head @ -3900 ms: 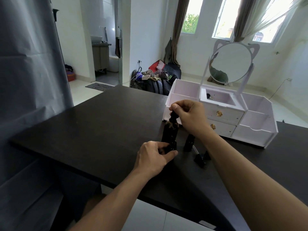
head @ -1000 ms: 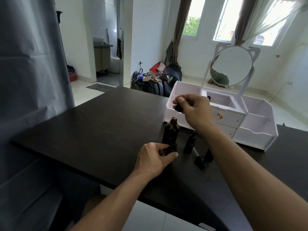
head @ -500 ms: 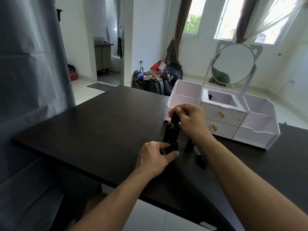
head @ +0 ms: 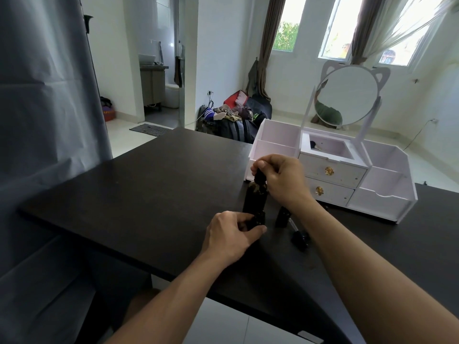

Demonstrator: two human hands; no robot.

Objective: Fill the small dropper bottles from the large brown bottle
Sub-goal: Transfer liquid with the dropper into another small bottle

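I've got the big brown bottle (head: 254,198) upright between both hands, left hand (head: 229,238) curled round a small bottle (head: 258,218) at its base, right hand (head: 280,180) pinching its cap (head: 259,177).

Left grip (head: 229,235) curled low, right grip (head: 278,178) pinching above.

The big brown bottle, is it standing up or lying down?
Standing up. The big brown bottle stands on the black table, and the right hand pinches the cap at its neck.

Light: daylight from the windows (head: 352,33) ahead of me, blown out to white. My table (head: 149,184) and bottles read near-black, detail lost. Soft shadows. Focus sharp centrally; wide-angle bending at the edges.
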